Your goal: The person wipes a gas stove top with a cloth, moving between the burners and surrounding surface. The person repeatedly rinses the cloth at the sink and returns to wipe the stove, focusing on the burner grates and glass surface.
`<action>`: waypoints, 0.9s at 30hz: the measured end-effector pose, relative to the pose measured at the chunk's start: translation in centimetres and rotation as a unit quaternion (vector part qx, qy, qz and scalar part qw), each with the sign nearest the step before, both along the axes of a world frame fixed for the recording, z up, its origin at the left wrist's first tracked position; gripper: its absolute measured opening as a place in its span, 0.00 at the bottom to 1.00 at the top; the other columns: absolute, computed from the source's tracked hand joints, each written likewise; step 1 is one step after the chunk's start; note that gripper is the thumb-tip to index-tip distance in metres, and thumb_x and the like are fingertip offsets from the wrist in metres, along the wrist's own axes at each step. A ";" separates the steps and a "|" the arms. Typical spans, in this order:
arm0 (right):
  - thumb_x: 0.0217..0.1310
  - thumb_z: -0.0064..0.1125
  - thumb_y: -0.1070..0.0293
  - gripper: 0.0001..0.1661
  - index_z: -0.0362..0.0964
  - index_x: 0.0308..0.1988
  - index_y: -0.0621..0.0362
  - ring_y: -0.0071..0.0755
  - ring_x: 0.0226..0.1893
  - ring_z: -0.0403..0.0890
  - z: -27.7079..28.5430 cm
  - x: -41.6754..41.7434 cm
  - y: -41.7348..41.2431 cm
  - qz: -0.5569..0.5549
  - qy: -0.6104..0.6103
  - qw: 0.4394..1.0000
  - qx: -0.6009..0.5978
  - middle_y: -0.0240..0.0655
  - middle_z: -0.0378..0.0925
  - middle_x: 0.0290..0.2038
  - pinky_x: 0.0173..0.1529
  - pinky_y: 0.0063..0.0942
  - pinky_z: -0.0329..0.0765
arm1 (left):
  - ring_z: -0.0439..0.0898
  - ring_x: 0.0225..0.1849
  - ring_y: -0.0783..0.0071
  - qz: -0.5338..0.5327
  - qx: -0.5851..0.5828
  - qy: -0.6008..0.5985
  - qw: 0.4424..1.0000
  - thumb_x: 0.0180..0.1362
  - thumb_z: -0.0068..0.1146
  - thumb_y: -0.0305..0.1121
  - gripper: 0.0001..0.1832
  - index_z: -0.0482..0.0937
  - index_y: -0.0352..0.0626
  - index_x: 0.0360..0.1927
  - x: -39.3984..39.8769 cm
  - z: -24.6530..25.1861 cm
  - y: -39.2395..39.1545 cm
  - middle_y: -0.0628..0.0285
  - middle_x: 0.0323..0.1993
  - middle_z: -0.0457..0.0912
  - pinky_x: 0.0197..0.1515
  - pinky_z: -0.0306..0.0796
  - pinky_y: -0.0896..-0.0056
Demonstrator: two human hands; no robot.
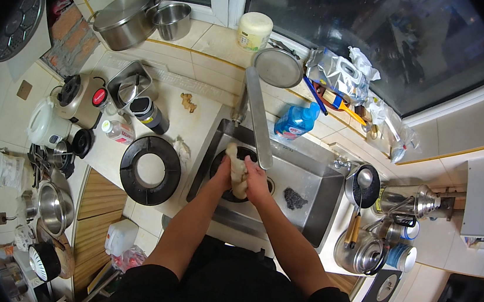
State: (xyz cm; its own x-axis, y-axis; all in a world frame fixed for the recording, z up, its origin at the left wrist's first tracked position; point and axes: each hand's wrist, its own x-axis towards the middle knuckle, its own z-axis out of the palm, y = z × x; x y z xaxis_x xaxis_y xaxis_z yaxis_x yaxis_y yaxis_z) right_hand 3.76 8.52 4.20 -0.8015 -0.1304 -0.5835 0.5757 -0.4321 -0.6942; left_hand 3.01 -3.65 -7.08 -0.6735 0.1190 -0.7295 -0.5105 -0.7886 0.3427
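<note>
Both of my hands grip a damp-looking beige cloth above the stainless steel sink. My left hand has its left edge and my right hand its right edge, with the cloth hanging in folds between them. Beneath it lies a round black ring-shaped piece, mostly hidden by the cloth and my hands. A dark scouring pad rests on the sink floor to the right. The flat metal faucet spout reaches over the sink, its end close to my right hand.
On the counter left of the sink sits a black burner ring. Behind the sink stands a blue detergent bottle. A small black pan with a ladle and a lidded steel pot crowd the right side.
</note>
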 end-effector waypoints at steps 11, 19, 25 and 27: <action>0.64 0.67 0.58 0.20 0.79 0.43 0.66 0.30 0.36 0.83 -2.1 0.3 4.7 -0.173 -0.076 0.979 0.074 0.36 0.83 0.38 0.40 0.32 0.79 | 0.82 0.50 0.43 -0.172 -0.526 0.260 0.792 0.59 0.60 0.36 0.17 0.82 0.44 0.52 -0.4 3.5 6.1 0.45 0.47 0.84 0.54 0.75 0.55; 0.68 0.58 0.55 0.17 0.82 0.39 0.57 0.26 0.35 0.80 -5.7 2.1 5.8 0.037 0.095 0.983 0.150 0.30 0.83 0.34 0.40 0.28 0.74 | 0.78 0.59 0.59 -0.045 -0.010 0.139 0.989 0.66 0.47 0.69 0.36 0.76 0.51 0.63 -1.4 1.2 5.0 0.59 0.58 0.79 0.63 0.70 0.58; 0.71 0.45 0.42 0.25 0.74 0.46 0.50 0.34 0.40 0.76 -8.9 0.9 7.5 -0.029 0.012 0.980 0.197 0.33 0.76 0.40 0.44 0.39 0.75 | 0.80 0.58 0.58 -0.194 -0.202 0.165 0.946 0.73 0.46 0.47 0.27 0.72 0.42 0.68 1.6 5.8 7.2 0.54 0.59 0.80 0.61 0.74 0.58; 0.70 0.48 0.37 0.26 0.73 0.49 0.46 0.33 0.40 0.75 -10.3 -0.3 5.2 -0.133 -0.001 0.991 0.018 0.30 0.75 0.40 0.46 0.39 0.75 | 0.72 0.69 0.57 -0.317 -0.307 0.341 0.830 0.72 0.50 0.44 0.30 0.68 0.38 0.72 2.4 5.2 6.5 0.44 0.69 0.71 0.69 0.66 0.57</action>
State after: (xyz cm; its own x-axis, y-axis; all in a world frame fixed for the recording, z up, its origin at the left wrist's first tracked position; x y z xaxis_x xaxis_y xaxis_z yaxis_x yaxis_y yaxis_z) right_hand 3.51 13.70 -6.12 -0.8035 0.1060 -0.5859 0.4465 -0.5436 -0.7107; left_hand 5.42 2.81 -1.89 -0.8991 0.3535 -0.2584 -0.2784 -0.0061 0.9604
